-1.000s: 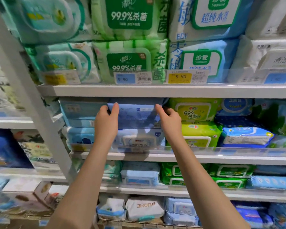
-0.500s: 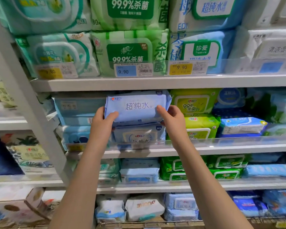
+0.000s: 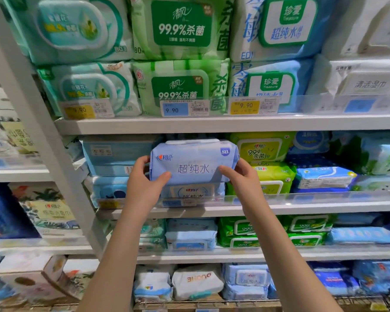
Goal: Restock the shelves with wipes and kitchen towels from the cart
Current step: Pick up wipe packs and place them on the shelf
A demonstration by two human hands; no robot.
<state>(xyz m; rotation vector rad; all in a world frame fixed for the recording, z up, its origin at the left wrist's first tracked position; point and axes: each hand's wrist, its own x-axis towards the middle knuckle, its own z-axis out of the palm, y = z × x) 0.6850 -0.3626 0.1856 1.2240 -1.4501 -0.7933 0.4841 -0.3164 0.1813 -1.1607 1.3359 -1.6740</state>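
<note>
A pale blue wipes pack (image 3: 193,162) with Chinese lettering and an "80" mark stands at the front of the second shelf (image 3: 302,208). My left hand (image 3: 144,183) grips its left end, thumb on the front face. My right hand (image 3: 243,180) grips its right end the same way. The pack rests on top of a like blue pack (image 3: 193,193) with a white lid, behind the clear shelf lip. The cart is out of view.
Light blue boxes (image 3: 117,152) sit left of the held pack, yellow-green packs (image 3: 268,163) to its right. The upper shelf (image 3: 212,124) carries teal, green, blue and white packs close overhead. A white upright post (image 3: 43,131) runs at the left. Lower shelves hold more packs.
The blue pack was pushed in flat with its edge toward me. Both hands have since drawn it forward and tipped it up, so its printed face now shows.
</note>
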